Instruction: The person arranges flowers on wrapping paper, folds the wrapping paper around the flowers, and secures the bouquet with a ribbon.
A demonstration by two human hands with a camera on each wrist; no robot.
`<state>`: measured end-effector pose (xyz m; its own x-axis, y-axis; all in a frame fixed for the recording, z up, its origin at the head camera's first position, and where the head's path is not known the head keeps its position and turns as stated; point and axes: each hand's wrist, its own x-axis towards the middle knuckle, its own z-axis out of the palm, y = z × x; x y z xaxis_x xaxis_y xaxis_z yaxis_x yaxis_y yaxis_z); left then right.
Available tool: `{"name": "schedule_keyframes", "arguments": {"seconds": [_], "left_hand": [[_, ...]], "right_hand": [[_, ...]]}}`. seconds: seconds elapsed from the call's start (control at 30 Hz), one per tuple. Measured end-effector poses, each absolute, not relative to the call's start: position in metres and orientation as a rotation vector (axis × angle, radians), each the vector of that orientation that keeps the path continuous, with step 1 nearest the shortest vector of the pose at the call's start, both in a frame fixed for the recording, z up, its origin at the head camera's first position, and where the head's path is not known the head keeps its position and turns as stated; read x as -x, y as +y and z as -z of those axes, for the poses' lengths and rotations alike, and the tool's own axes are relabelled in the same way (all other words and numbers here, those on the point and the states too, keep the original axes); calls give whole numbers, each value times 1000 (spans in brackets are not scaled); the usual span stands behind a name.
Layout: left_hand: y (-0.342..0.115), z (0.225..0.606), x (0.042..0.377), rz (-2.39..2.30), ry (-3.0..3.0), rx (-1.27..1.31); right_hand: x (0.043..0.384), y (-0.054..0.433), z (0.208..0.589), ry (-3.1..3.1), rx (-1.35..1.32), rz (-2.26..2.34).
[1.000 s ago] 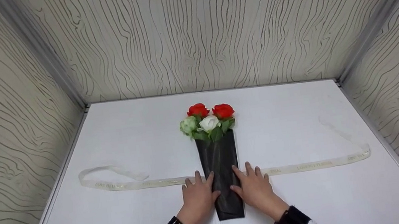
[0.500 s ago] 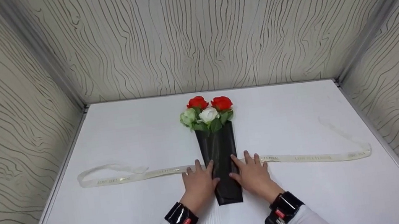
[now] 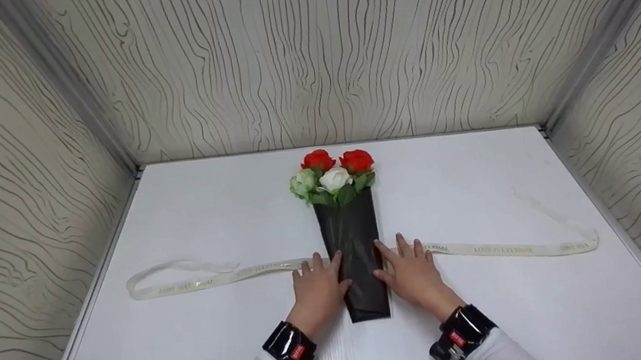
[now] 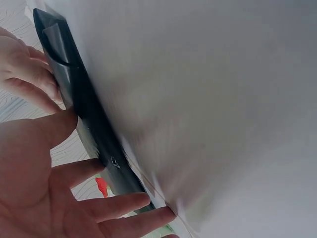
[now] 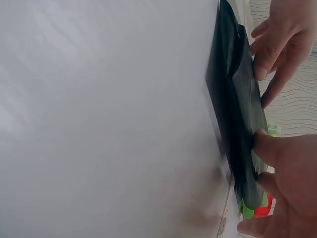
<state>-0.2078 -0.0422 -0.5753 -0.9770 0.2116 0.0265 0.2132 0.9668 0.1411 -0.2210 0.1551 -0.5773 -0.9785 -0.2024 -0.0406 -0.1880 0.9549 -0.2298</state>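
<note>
Bouquet (image 3: 355,237): it lies flat in the middle of the bench (image 3: 195,357), between your two hands, the flower heads toward the far edge; compared with one second ago, it is farther from you.
Flower heads: two red roses (image 3: 318,160) at the top, a white rose (image 3: 335,179) and a pale green flower (image 3: 303,183) below them, in the same arrangement as before.
Left hand (image 3: 317,294): your fingers are straight and apart; the thumb and the index finger touch the left side of the black wrapper (image 3: 363,261), and they do not close round it.
Right hand (image 3: 415,278): your fingers are also spread; the thumb and the index finger touch the right side. Both hands are more forward than one second ago.
Ribbon (image 3: 204,283): it passes under the bouquet and comes out at both sides; its middle part is now farther from you, while the curled left end and the bent right end stay almost in their places.
Wrists: you wear a black band (image 3: 289,349) on each one.
</note>
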Motion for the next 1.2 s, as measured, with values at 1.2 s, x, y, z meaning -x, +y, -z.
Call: {"name": "schedule_keyframes", "arguments": {"seconds": [1.2], "left_hand": [[-45, 576, 217, 194, -3068, 360]], "right_hand": [[213, 154, 582, 3014, 290, 354]]}}
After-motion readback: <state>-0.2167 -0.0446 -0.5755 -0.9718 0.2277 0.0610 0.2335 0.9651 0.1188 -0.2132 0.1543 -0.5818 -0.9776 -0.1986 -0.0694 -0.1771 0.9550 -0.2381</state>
